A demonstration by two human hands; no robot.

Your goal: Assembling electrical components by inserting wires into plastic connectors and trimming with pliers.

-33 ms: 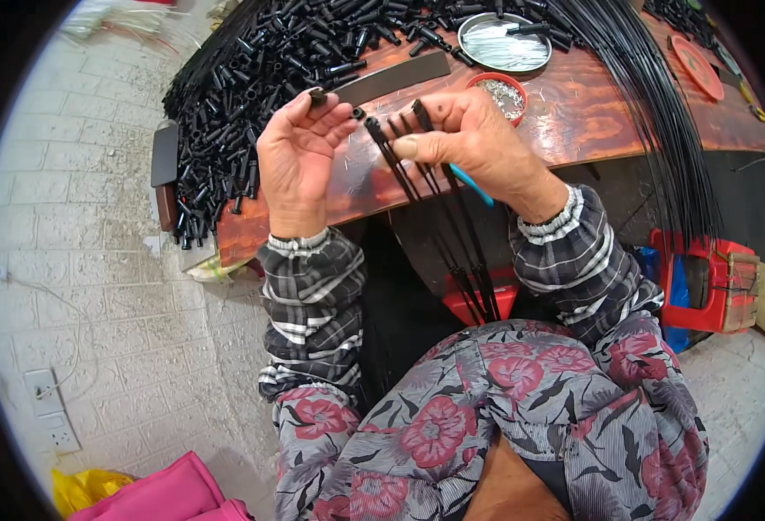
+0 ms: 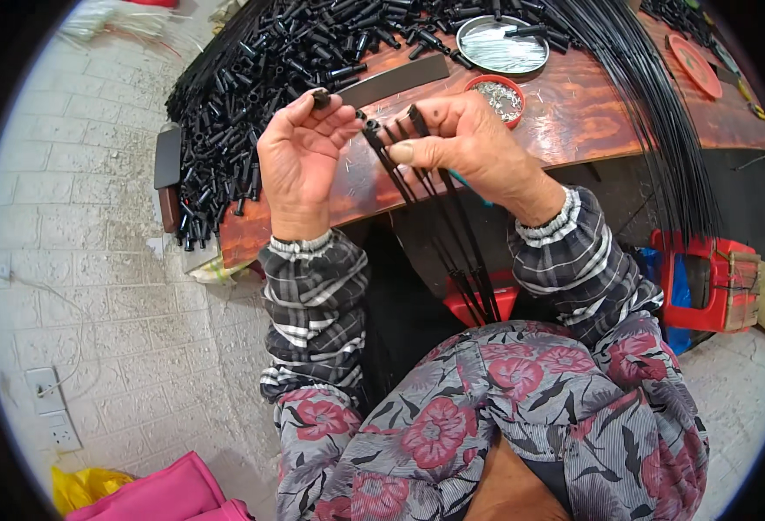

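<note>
Grip closed on both hands: small black cap in the left, black rods in the right.

The left hand [image 2: 300,156] pinches a small black cap [image 2: 320,98] at its fingertips; the right hand [image 2: 465,143] clasps a bundle of thin black rods [image 2: 439,217] running down to the lap. Both hover above the wooden surface [image 2: 573,113], near a heap of black tubes [image 2: 261,78] at far left.

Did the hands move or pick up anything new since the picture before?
No, nothing visibly changed. The left hand still pinches a small black cap at its fingertips, and the right hand still grips the bunch of thin black rods that hang down toward the lap. The pile of black caps and the red bowl sit on the wooden table as before.
</note>
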